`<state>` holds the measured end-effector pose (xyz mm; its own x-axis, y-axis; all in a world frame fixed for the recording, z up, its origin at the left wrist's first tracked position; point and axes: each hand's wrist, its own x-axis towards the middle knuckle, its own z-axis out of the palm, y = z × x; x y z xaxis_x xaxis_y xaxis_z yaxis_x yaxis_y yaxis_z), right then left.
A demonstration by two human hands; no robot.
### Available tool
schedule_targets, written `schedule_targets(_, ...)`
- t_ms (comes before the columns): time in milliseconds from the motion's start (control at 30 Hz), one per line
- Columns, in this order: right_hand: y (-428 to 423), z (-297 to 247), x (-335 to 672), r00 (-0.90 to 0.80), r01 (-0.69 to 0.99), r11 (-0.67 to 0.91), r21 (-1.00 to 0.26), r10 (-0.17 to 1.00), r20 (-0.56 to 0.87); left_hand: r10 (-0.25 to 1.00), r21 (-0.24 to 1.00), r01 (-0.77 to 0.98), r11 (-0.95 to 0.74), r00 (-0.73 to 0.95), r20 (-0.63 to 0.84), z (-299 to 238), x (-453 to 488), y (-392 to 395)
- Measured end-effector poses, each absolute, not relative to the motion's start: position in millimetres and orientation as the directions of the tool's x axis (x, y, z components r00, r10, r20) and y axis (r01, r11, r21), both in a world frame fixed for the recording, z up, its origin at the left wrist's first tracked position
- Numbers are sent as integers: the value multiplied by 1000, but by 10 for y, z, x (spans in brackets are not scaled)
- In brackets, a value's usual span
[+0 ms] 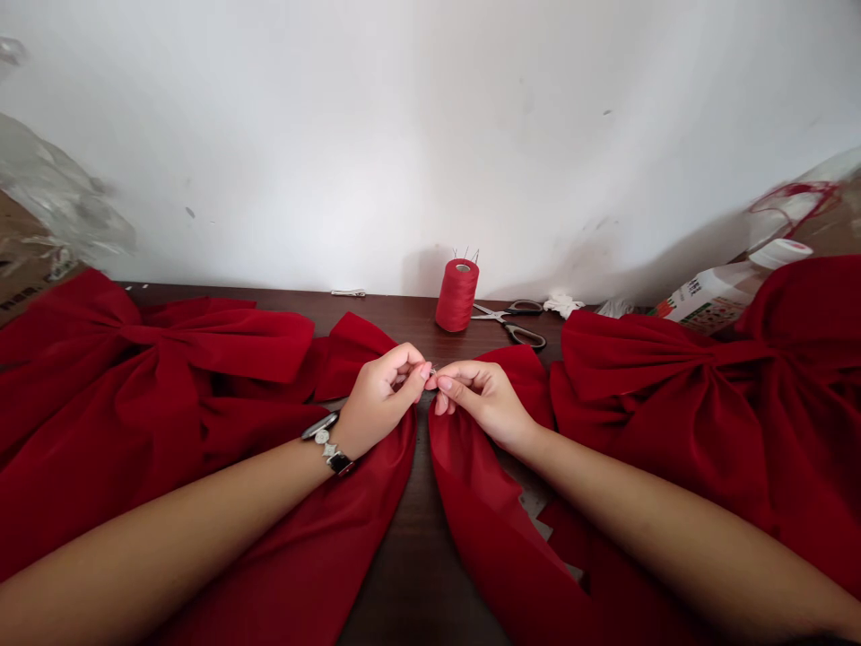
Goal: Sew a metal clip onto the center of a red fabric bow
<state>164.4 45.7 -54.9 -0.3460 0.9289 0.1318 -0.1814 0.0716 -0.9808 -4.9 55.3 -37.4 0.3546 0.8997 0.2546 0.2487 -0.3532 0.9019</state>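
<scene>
In the head view, my left hand [387, 390] and my right hand [481, 395] meet fingertip to fingertip in the middle, both closed in a pinch. They grip the middle of a red fabric bow [464, 458], whose loops spread to either side behind my hands and whose tails hang toward me. A tiny shiny thing shows between the fingertips, too small to name. My fingers hide the bow's gathered centre. A watch with a decorated band [326, 444] is on my left wrist.
Finished-looking red bows [154, 336] lie at left, with more red bows [713, 363] at right. Behind my hands stand a red thread spool [457, 296] with needles in its top, scissors [515, 318] and a metal clip [348, 292]. A bottle [726, 283] leans at right; plastic wrap [54, 188] hangs left.
</scene>
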Motion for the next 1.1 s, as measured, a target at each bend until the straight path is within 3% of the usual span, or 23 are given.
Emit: schedule_targets(1100, 457, -535, 1644, -326, -162, 38, -986, 941, 90, 907, 905, 250, -344, 337, 251, -366, -49, 550)
